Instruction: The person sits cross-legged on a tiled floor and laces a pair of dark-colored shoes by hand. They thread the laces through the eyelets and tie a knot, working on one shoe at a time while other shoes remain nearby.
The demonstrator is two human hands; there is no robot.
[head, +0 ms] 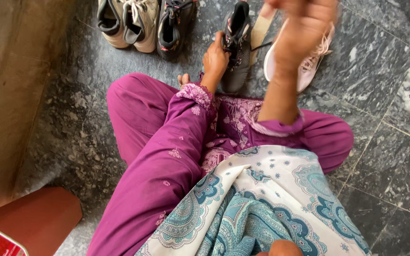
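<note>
Upper centre of the frame: our left hand [216, 59] is clamped on the side of the black shoe [237, 45], which stands on the grey marble floor [385, 71].
Right hand: our right hand [302, 31] is raised above the pink shoe [309, 66], blurred; we cannot tell whether its fingers are together or apart.
Black lace: a thin lace [261, 46] runs from the black shoe toward the right hand.
Upper left of the frame: a beige pair of shoes [129, 21] and another dark shoe [174, 26] stand side by side.
Lower half: our purple-clad legs [157, 142] are folded, a patterned blue-and-white scarf [262, 204] draped over them.
</note>
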